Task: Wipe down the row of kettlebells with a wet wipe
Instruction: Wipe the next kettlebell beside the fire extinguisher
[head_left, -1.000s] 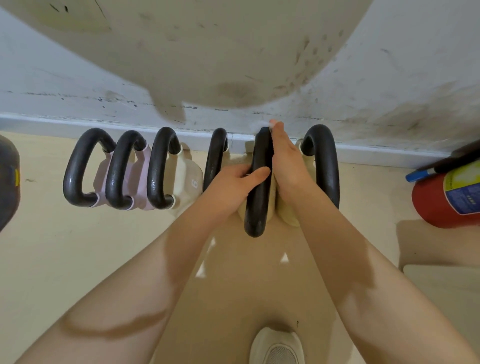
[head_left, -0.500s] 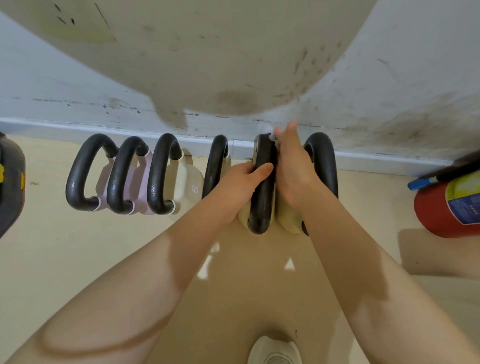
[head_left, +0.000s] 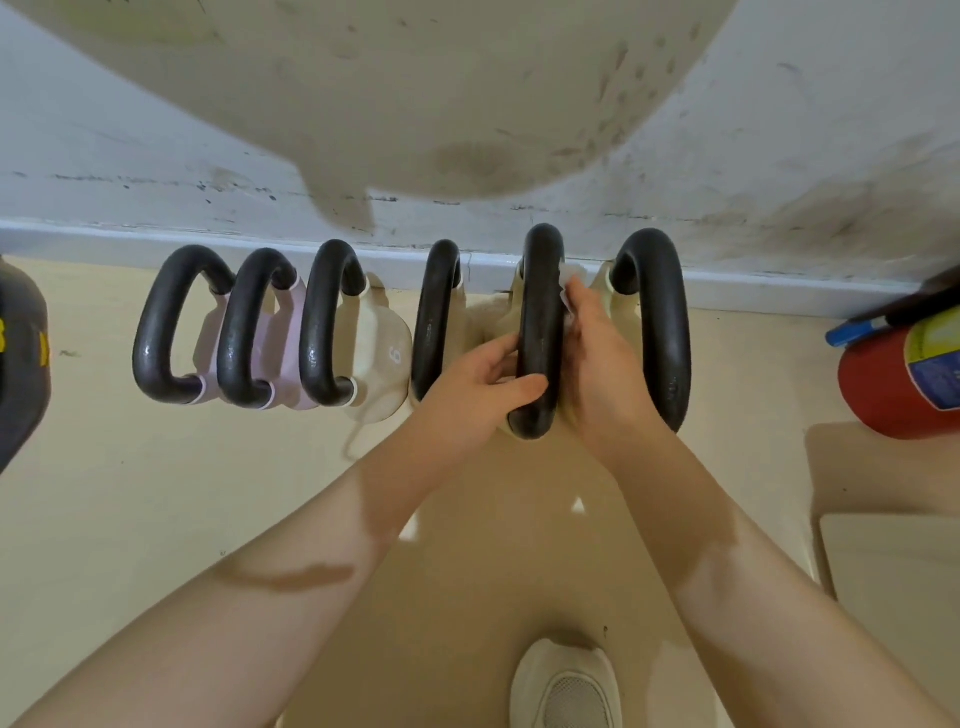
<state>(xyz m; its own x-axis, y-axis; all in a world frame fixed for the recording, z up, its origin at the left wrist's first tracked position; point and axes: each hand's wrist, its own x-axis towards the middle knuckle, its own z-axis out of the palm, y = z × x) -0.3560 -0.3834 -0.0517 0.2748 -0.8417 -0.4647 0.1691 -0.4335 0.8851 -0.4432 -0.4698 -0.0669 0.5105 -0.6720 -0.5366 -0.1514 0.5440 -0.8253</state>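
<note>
Six kettlebells lined along the wall at 12 o'clock. Left hand (head_left: 480, 387) wrapped around the black handle (head_left: 542, 332) of the fifth kettlebell, thumb across its front. Right hand (head_left: 597, 358) presses a white wipe (head_left: 570, 278) against the handle's right side, fingers closed on it. Fire extinguisher (head_left: 901, 379) at 3 o'clock, shoe (head_left: 566, 686) at 6.

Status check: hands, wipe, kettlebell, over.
Left hand steadying fifth kettlebell's handle. Right hand pressing wet wipe against it. Sixth kettlebell close alongside right hand.
</note>
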